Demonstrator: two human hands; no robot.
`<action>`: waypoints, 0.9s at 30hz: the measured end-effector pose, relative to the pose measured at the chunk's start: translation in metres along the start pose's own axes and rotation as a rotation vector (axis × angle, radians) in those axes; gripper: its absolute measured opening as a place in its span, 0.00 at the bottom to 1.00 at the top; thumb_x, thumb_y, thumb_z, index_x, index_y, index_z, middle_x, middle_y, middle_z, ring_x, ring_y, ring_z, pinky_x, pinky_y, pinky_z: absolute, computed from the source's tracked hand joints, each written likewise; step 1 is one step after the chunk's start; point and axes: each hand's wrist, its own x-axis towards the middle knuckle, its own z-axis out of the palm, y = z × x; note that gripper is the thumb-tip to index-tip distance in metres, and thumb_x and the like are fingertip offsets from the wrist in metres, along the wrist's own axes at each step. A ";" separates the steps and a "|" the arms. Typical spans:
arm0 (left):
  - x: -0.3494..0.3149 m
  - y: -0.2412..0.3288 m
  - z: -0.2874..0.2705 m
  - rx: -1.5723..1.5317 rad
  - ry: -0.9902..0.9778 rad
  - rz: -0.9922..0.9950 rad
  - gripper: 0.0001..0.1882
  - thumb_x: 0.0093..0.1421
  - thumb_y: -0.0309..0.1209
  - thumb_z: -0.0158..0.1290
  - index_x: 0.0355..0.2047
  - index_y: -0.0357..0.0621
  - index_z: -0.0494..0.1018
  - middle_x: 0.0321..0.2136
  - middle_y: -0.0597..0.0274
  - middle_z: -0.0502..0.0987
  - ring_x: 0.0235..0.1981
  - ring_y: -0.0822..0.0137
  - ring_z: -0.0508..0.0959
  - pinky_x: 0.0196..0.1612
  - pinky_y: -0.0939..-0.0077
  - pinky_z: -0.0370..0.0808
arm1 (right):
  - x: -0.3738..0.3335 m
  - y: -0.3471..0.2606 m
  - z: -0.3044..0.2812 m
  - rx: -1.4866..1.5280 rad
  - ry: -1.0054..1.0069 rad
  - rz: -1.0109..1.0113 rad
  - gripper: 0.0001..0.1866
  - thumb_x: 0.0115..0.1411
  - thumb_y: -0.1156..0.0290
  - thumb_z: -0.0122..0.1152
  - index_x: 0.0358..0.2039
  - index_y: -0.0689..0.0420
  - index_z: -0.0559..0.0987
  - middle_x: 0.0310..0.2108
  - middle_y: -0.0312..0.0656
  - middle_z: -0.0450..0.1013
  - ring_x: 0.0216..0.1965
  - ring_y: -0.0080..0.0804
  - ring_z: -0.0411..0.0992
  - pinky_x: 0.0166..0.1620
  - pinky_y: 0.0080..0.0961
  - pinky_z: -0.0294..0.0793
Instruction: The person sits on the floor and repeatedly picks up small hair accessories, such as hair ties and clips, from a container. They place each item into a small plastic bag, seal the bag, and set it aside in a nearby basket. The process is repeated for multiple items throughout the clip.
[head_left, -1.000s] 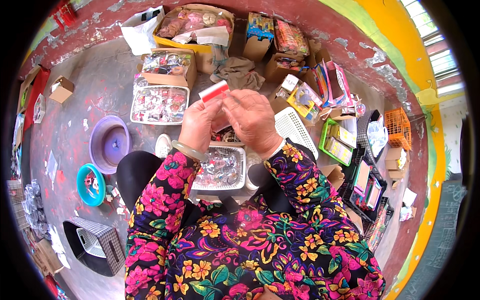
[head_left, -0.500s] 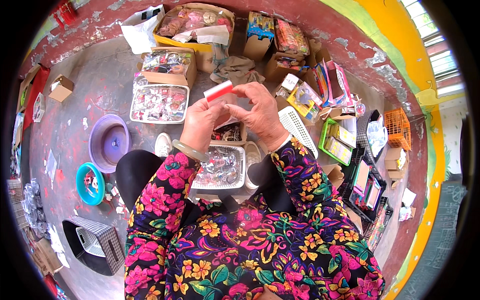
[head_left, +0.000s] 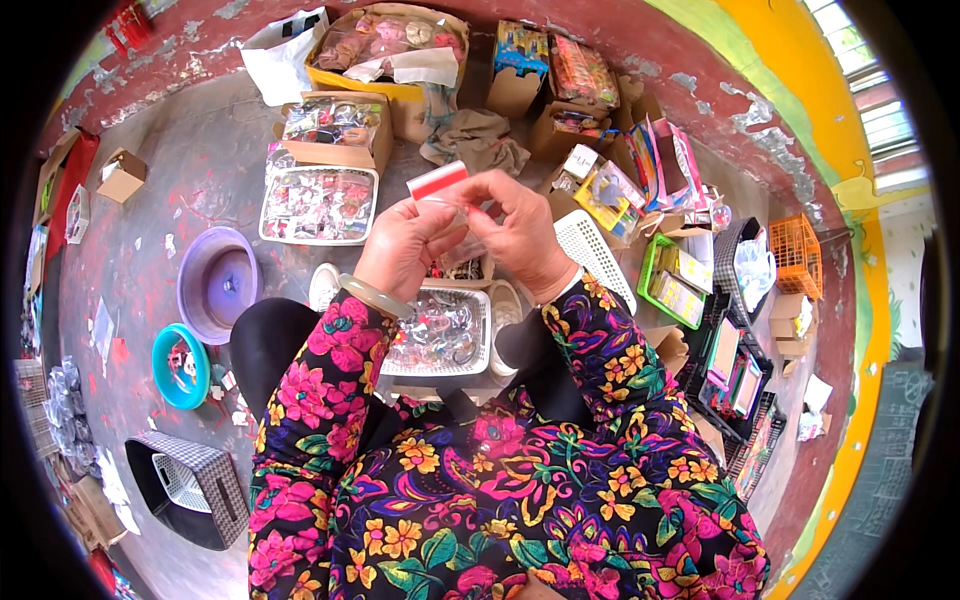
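Observation:
Between my two hands is a small clear plastic bag with a red and white top strip (head_left: 438, 180). My left hand (head_left: 398, 245) is closed on it, thumb and fingers pinching below the strip. My right hand (head_left: 522, 235) is closed too, its thumb and fingertips together at the bag's right edge. What the bag holds is mostly hidden by my fingers. Just below the hands, a white basket (head_left: 487, 335) full of clear packets stands between my knees. Behind it a cardboard box of small dark items (head_left: 462, 268) is partly covered by my hands.
Another white basket of packets (head_left: 368, 212) stands ahead on the left. A purple basin (head_left: 190, 285) and a teal basin (head_left: 160, 350) lie at left. On the right are a white perforated tray (head_left: 598, 262), a green basket (head_left: 652, 290) and black crates (head_left: 705, 345). Cardboard boxes (head_left: 512, 98) line the wall.
My right fingers have come closer to my left ones and curled in at the bag's edge. The left hand has shifted slightly; the strip stays in about the same place.

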 end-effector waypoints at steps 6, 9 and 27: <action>-0.004 0.002 0.001 0.008 -0.130 -0.018 0.16 0.54 0.17 0.46 0.45 0.31 0.65 0.41 0.56 0.72 0.43 0.68 0.74 0.49 0.75 0.70 | 0.000 0.011 -0.001 0.150 -0.074 0.055 0.07 0.49 0.78 0.58 0.31 0.61 0.78 0.26 0.37 0.72 0.28 0.20 0.70 0.32 0.18 0.68; -0.003 0.002 -0.001 0.039 -0.133 -0.038 0.17 0.54 0.17 0.45 0.46 0.31 0.64 0.41 0.55 0.72 0.43 0.67 0.74 0.50 0.74 0.70 | 0.000 0.012 -0.002 0.309 -0.078 0.171 0.05 0.53 0.75 0.57 0.29 0.63 0.78 0.25 0.35 0.73 0.27 0.19 0.69 0.30 0.16 0.68; -0.006 0.005 0.002 0.070 -0.111 -0.163 0.17 0.57 0.18 0.43 0.48 0.28 0.62 0.44 0.51 0.70 0.44 0.63 0.74 0.49 0.75 0.73 | 0.007 0.004 -0.029 0.507 -0.131 0.529 0.09 0.55 0.72 0.58 0.34 0.64 0.75 0.25 0.36 0.74 0.27 0.16 0.70 0.30 0.14 0.69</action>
